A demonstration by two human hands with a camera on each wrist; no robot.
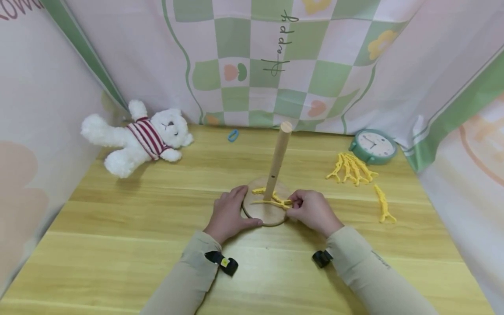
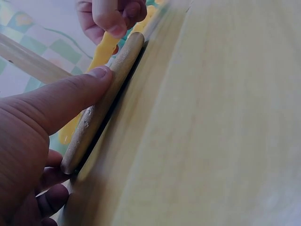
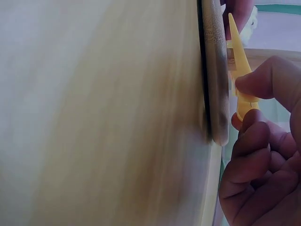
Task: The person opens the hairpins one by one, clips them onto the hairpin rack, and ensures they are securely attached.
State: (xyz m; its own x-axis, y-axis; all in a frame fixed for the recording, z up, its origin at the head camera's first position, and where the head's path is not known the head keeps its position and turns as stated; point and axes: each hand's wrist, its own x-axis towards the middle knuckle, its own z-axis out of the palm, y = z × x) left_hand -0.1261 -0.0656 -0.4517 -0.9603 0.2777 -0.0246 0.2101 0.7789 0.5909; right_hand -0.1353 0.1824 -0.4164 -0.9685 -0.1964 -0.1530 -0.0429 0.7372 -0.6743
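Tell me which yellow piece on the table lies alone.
The rightmost yellow piece: it lies by itself, while the others are in the bunch by the clock or at the wooden stand.

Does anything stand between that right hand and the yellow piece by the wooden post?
Nothing visible does: the right hand pinches the right end of the yellow piece near the wooden post. The left hand grips the left side of the round base, not between them.

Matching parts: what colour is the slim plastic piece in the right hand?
Yellow: slim plastic piece, clearest in the right wrist view.
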